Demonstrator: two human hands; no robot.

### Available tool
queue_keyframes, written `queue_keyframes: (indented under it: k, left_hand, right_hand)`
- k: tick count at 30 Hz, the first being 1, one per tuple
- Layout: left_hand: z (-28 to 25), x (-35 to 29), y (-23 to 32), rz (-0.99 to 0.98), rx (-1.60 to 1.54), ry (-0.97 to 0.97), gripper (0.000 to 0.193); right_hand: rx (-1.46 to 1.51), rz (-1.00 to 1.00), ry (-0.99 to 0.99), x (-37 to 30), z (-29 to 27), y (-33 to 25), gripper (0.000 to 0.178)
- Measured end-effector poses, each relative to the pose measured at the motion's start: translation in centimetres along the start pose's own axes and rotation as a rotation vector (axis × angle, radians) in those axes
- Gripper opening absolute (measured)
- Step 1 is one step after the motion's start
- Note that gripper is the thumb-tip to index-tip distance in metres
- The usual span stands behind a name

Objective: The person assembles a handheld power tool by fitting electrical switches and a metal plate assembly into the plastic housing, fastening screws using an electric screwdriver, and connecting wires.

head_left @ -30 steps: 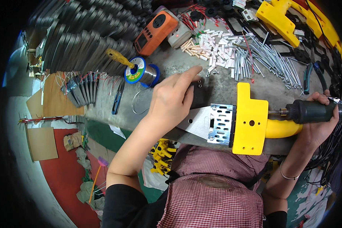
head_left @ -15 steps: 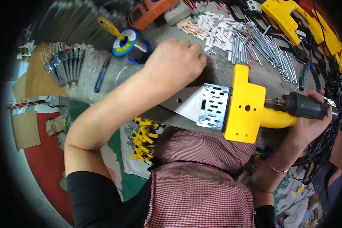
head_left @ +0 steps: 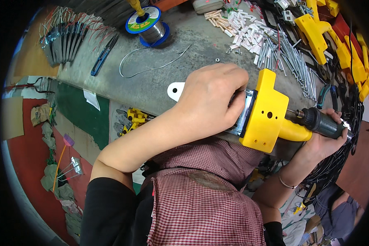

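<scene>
A yellow plastic tool housing with a handle (head_left: 268, 112) lies at the bench's near edge, in front of my body. A shiny perforated metal guard (head_left: 245, 112) adjoins its left side, and a pale flat plate with a round hole (head_left: 175, 91) sticks out farther left. My left hand (head_left: 217, 96) is over the guard, thumb and fingers pinched together; it covers most of the guard, and what lies between the fingertips is hidden. My right hand (head_left: 326, 137) grips a dark green power screwdriver (head_left: 322, 122), its tip pointing left toward the yellow housing, beside the handle.
A solder spool (head_left: 149, 26) with a loose wire curl stands at the back left, near a blue cutter knife (head_left: 104, 55). Long screws (head_left: 285, 53), small white pieces (head_left: 250, 35) and more yellow housings (head_left: 315, 33) lie behind. Pliers (head_left: 324, 96) and black cables are at right.
My left hand has come down and right from above the bench onto the perforated guard. The right hand still holds the power screwdriver by the housing. The whole view has shifted somewhat.
</scene>
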State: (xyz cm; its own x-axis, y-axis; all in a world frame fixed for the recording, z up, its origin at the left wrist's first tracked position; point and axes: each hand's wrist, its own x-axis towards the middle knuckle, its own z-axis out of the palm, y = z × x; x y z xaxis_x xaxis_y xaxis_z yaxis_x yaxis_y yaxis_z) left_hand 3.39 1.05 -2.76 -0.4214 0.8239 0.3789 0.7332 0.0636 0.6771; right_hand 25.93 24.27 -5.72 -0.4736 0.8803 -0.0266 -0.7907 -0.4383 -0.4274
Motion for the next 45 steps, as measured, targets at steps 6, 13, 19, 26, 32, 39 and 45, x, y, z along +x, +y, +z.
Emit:
queue_keyframes:
  k: [6,13,19,26,32,39,45]
  left_hand:
    - [0.4,-0.3,-0.6,0.119,0.013,0.031,0.011]
    - [0.4,-0.2,-0.3,0.112,0.053,0.012,0.013]
    - [-0.1,-0.2,-0.7,-0.044,-0.148,-0.002,0.017]
    - [0.0,0.2,-1.1,-0.054,-0.255,-0.026,0.017]
    - [-0.3,0.3,-1.3,-0.066,-0.294,-0.049,0.016]
    - [-0.2,0.4,-1.1,-0.061,-0.285,-0.041,0.015]
    - [-0.2,0.1,-1.1,-0.077,-0.262,-0.067,0.016]
  right_hand:
    - [0.1,0.013,-0.015,0.1,-0.1,0.1,0.037]
    - [-0.046,0.033,-0.03,-0.4,1.1,0.5,0.034]
    - [0.018,-0.015,0.028,0.1,1.0,0.3,0.033]
    - [0.11,0.021,0.001,-0.3,2.7,0.9,0.031]
    - [-0.04,-0.107,0.077,0.0,2.6,0.8,0.03]
    - [0.004,-0.086,0.033,0.0,3.1,0.6,0.029]
    - [-0.083,-0.118,0.012,-0.3,3.4,0.1,0.029]
